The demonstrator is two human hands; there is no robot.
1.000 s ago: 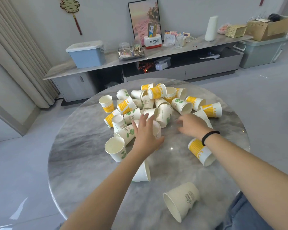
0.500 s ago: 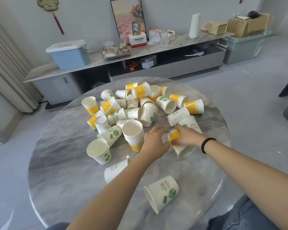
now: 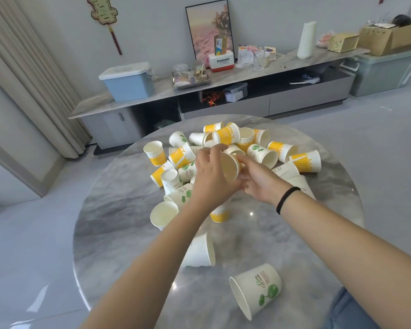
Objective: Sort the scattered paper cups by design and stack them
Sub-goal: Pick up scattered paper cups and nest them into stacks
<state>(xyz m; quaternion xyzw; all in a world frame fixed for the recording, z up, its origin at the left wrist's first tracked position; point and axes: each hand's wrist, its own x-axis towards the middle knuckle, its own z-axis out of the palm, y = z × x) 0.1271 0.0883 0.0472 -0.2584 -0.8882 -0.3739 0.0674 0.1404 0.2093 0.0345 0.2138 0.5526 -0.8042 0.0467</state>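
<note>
Round marble table: grey, glossy; carries every cup.

Scattered paper cups: a heap at the table's far half, most on their sides; two designs, yellow-banded and white with a green plant print. Unsorted for the most part, by my reckoning.

Green-print cup: on its side, near edge, mouth facing left, well apart from the heap.

Plain-looking white cup: on its side, just beyond it, partly behind the left forearm.

Yellow stack: upright, mostly hidden under the left wrist; cup count cannot be told.

Held cup: lifted above the heap, mouth tilted towards the camera; design not readable.

Left hand: fingers curled round the held cup's left wall.

Right hand: fingertips closed on its right side.

Handling note: check the design first; hold lightly at the rim to avoid crushing the paper; align mouth-up over the matching stack and seat it straight.
</note>
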